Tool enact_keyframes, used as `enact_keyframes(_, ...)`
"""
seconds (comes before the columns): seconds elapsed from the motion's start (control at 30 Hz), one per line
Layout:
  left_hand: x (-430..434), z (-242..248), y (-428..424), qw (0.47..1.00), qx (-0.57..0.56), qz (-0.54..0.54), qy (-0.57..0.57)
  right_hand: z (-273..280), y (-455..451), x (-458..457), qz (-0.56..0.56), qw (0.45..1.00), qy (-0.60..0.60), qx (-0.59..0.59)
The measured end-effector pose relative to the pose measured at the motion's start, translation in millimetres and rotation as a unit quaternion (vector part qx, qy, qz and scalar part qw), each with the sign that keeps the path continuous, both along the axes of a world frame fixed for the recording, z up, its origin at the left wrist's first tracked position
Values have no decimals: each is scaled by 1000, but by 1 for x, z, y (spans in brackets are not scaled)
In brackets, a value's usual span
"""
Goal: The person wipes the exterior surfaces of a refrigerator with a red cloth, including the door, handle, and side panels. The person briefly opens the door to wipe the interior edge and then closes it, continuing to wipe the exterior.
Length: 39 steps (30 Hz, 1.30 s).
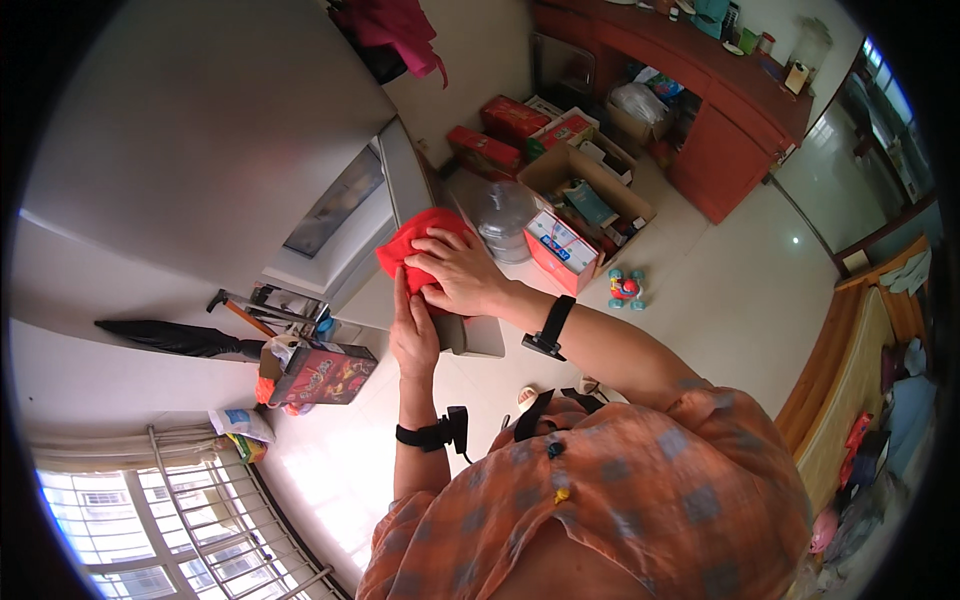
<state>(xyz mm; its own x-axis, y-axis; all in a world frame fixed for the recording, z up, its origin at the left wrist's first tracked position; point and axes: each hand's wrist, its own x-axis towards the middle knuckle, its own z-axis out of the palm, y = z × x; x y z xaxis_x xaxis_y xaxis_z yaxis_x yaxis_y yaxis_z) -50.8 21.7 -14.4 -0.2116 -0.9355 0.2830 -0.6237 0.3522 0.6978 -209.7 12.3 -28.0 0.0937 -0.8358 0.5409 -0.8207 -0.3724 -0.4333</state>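
Note:
Under my right hand (pixel 465 277) is a red cloth (pixel 435 223), with my fingers spread and bent over it. My left hand (pixel 415 337) holds the cloth's lower edge, its index finger pointing up along the fabric. The cloth is bunched at the near end of a pale, box-like unit (pixel 364 300); the exact contact beneath it is hidden. An open, pale-edged part (pixel 484 339) shows just below my hands. To the left rises a large grey panel (pixel 202 135) with a recessed, window-like opening (pixel 337 202).
Right of my hands stand a clear water jug (pixel 501 221), a red-and-white carton (pixel 561 251) and an open cardboard box (pixel 555 169). A toy car (pixel 626 289) lies on the floor. At left are a black umbrella (pixel 172 337) and a printed box (pixel 330 373). A red desk (pixel 720 161) stands behind.

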Motion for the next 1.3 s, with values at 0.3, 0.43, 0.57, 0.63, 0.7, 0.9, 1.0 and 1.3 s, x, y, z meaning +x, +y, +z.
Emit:
enact_keyframes(0.3,5,-8,-2,981,-177,-5,-74,1,-16,2,2,999,-12,30)
enact_keyframes(0.43,-5,-11,10,993,-103,-34,-56,-2,-30,1,5,999,-12,40)
enact_keyframes(0.57,-4,-9,11,994,-87,-40,-54,-4,-50,-3,-9,998,-5,60)
enact_keyframes(0.63,-3,-8,8,994,-76,-39,-64,-3,-60,-3,-16,997,-13,69)
enact_keyframes(0.7,0,-9,7,995,-64,-39,-62,-3,-65,-2,-20,999,2,47)
enact_keyframes(0.9,15,-17,-3,996,-76,-37,-33,-4,-49,12,-3,1000,6,11)
enact_keyframes(1.0,26,-18,-8,997,-71,-37,-14,-9,-32,28,4,999,-28,-28)
enact_keyframes(1.3,44,-8,-15,995,-72,-65,-36,-14,-59,41,-49,989,-137,-39)
